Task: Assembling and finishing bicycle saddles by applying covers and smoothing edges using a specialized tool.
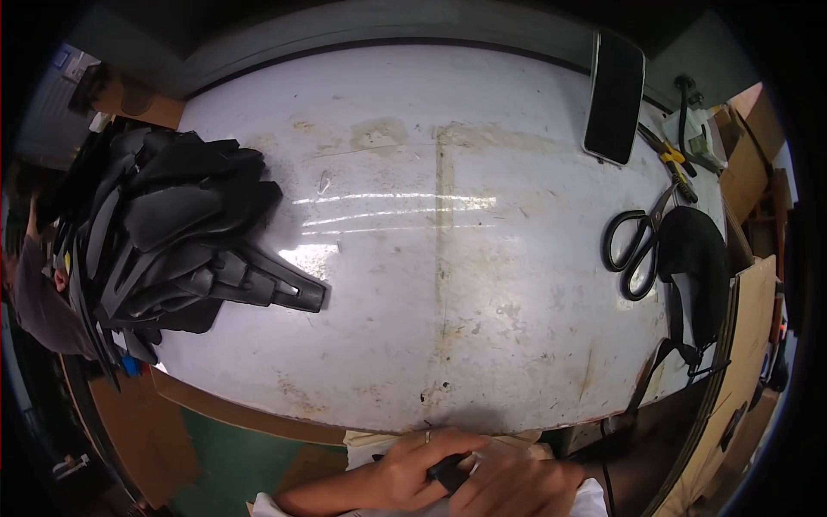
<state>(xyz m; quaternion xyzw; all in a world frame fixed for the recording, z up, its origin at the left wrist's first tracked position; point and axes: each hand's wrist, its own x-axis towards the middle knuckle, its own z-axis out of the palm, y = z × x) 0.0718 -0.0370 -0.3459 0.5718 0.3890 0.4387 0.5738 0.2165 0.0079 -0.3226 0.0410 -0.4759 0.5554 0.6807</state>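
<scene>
Close to my body, below the table's front edge, my two hands are together. My left hand (415, 466), with a ring on one finger, is closed around a small black piece (449, 472); only part of it shows between the hands. Right beside it, my right hand (523, 484) is curled with its back up, and what its fingers hold is hidden. On the left of the white table (388, 258) lies a heap of black moulded pieces (177, 211). One long, narrow black piece (297, 291) sticks out of the heap towards the table's middle.
At the right lie black-handled scissors (639, 250), yellow-and-black pliers (677, 165) and a black curved item (694, 271). A dark-screened phone (615, 99) is at the far right. Cardboard (732, 379) flanks the right edge. Another person's sleeve (43, 297) shows at far left.
</scene>
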